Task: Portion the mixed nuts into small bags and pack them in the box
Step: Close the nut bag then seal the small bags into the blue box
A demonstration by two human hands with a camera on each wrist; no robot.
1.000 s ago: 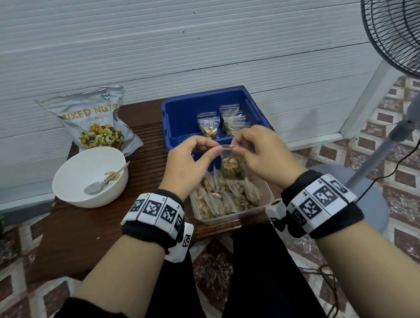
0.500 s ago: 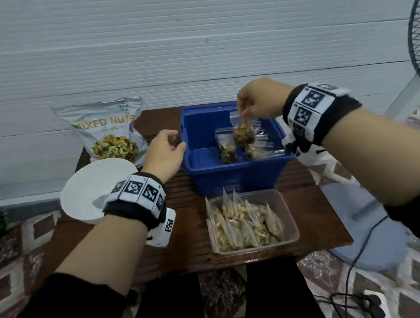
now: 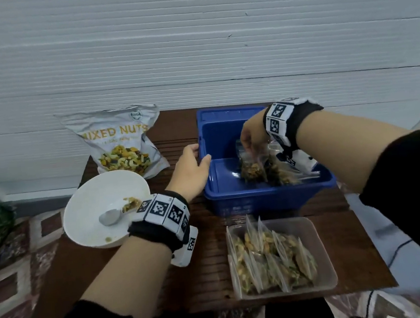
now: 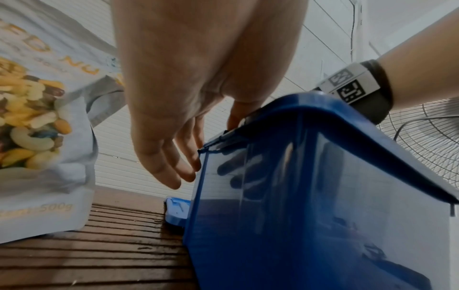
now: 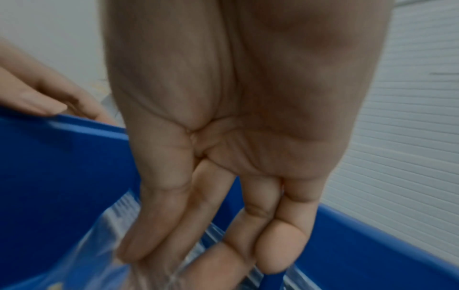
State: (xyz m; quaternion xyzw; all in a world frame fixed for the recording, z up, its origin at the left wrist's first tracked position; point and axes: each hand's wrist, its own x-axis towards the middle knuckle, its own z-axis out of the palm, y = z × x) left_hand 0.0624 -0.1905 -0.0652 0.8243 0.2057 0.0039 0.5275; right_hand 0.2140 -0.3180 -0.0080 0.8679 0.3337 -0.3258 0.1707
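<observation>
**Blue box, a bag held inside it**

Your right hand [image 3: 252,134] reaches down into the box [image 3: 235,197] and pinches the top of a small bag [image 3: 250,166] of nuts between thumb and fingers; the bag hangs inside, just beside other filled bags [image 3: 286,174]. Your left hand [image 3: 192,172] rests on the box's left rim, thumb over the edge, fingers loosely straight outside the wall. Near you, the tray [image 3: 322,248] holds more bags. Left of the box stand the nut pack [image 3: 122,141] and the bowl [image 3: 88,209] with a spoon [image 3: 110,216].

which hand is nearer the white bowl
Left. The left hand rests on the blue box's left rim, just right of the white bowl. The right hand is farther right, inside the box.
</observation>
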